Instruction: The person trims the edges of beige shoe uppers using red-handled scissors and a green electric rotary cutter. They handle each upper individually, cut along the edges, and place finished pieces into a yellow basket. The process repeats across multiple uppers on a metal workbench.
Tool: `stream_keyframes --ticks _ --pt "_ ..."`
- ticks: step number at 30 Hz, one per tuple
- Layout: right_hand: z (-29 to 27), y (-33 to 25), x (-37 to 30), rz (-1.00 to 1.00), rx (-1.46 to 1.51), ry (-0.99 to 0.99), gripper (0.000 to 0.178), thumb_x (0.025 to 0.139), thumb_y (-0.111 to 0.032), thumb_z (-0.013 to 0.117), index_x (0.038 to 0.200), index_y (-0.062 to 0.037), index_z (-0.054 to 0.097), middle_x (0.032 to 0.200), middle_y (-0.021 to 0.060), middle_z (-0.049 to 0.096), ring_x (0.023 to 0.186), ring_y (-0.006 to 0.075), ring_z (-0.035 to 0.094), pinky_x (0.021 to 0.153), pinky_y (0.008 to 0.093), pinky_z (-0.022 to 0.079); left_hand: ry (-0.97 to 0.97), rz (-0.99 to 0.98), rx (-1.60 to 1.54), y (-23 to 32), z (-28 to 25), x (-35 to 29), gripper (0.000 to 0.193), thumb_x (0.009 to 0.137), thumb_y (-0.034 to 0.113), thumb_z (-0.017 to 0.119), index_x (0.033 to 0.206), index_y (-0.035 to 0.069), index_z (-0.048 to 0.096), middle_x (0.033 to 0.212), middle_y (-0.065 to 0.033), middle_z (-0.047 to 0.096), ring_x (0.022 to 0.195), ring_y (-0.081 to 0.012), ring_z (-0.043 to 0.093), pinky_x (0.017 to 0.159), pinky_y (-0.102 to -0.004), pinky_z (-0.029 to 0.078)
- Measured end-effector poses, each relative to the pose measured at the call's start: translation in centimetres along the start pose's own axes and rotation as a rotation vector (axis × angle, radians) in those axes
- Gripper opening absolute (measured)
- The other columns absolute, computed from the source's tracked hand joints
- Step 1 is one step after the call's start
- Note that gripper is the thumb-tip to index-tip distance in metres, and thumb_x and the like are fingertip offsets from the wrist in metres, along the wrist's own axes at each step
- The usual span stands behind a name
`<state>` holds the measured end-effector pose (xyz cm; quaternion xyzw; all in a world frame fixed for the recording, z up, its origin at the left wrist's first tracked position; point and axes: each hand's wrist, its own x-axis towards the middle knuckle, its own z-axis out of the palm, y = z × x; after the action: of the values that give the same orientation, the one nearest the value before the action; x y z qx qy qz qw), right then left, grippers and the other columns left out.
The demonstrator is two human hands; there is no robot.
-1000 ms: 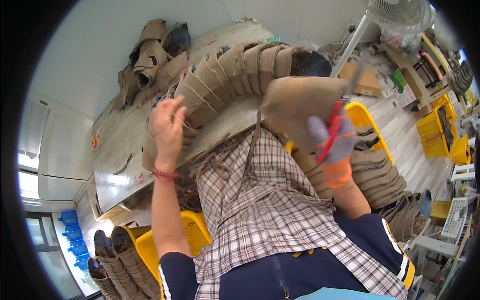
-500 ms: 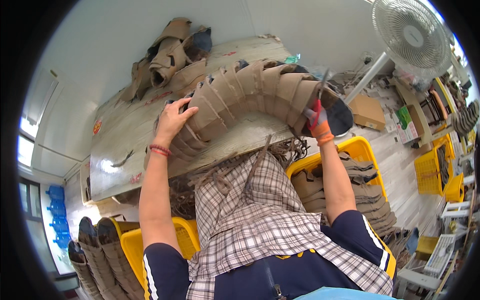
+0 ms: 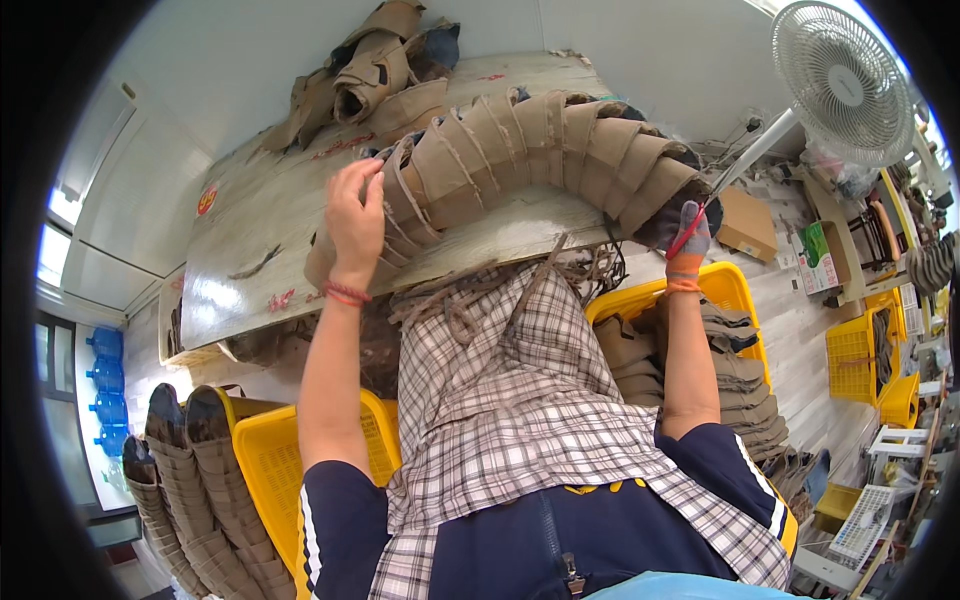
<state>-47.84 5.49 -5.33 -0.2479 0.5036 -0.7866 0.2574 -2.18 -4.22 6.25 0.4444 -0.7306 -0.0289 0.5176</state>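
Observation:
A long curved row of nested tan shoe uppers (image 3: 545, 145), dark-lined inside, arches over the worktable. My left hand (image 3: 355, 215), bare with a red bead bracelet, rests against the row's left part, its fingers stretched upward and slightly bent. Whether a fingertip grips an edge is hard to see. At the row's right end, my right hand (image 3: 690, 240) wears a grey and orange glove and is closed around red-handled scissors (image 3: 686, 232). Their thin metal blades point up beside the dark opening of the last upper.
More uppers lie heaped on the worktable (image 3: 250, 225) toward the wall. Yellow baskets (image 3: 265, 470) stand below on both sides, the right one holding stacked uppers (image 3: 735, 385). A fan (image 3: 845, 85) stands at the far right, near a cardboard box (image 3: 748, 222). Fabric strips hang at the table's front edge.
My left hand has drawn its spread fingers together and lifted somewhat. My right hand with the scissors has shifted outward, to the row's end. The view has shifted slightly.

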Motion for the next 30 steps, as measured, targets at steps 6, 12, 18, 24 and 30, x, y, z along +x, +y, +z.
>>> stream_keyframes --ticks 6,12,18,24,30 --pt "8.8 -4.5 -14.0 -0.098 -0.428 -0.297 0.015 0.087 -0.014 0.064 0.095 -0.0052 0.055 0.081 0.0005 0.058 0.071 0.0104 0.053 0.062 0.0252 0.046 -0.417 -0.485 -0.829 8.2 -0.7 -11.1 0.035 0.091 0.021 0.059 0.121 0.003 0.053 0.110 -0.0064 0.059 0.101 -0.0145 0.054 0.089 -0.0279 0.043" --pt "18.0 -4.1 -27.0 -0.431 -0.940 -1.185 0.041 0.071 -0.022 0.070 0.104 -0.0039 0.055 0.095 0.0148 0.060 0.085 0.0312 0.060 0.071 0.0404 0.051 -0.081 -0.934 -1.116 10.4 -2.5 -16.5 0.048 0.099 0.034 0.041 0.135 0.002 0.040 0.120 -0.0100 0.057 0.110 -0.0159 0.053 0.096 -0.0296 0.042" --pt "18.7 -5.3 -25.8 -0.735 -0.483 -1.085 0.045 0.076 -0.009 0.070 0.118 -0.0014 0.054 0.108 0.0146 0.061 0.095 0.0302 0.060 0.083 0.0353 0.050 0.304 -0.757 -0.610 -1.5 -12.7 -13.4 0.042 0.097 0.030 0.047 0.118 -0.006 0.049 0.085 -0.0131 0.065 0.074 -0.0208 0.065 0.066 -0.0327 0.055" --pt "9.0 -2.1 -17.2 0.100 -0.476 -0.598 0.026 0.088 -0.006 0.061 0.113 0.0003 0.060 0.103 0.0069 0.063 0.089 0.0112 0.058 0.077 0.0235 0.048 -0.344 -0.916 0.897 -19.1 -19.0 -7.8 0.034 0.087 0.023 0.043 0.111 0.006 0.061 0.099 -0.0247 0.062 0.094 -0.0384 0.060 0.083 -0.0457 0.047" --pt "1.5 -3.7 -12.0 0.101 -0.544 -0.300 0.024 0.090 -0.010 0.059 0.111 0.0007 0.061 0.095 0.0042 0.063 0.081 0.0101 0.058 0.073 0.0231 0.048 -0.489 -0.697 0.983 -22.2 -9.9 -5.8 0.036 0.085 0.024 0.044 0.114 0.008 0.059 0.115 -0.0253 0.054 0.113 -0.0397 0.051 0.089 -0.0500 0.043"
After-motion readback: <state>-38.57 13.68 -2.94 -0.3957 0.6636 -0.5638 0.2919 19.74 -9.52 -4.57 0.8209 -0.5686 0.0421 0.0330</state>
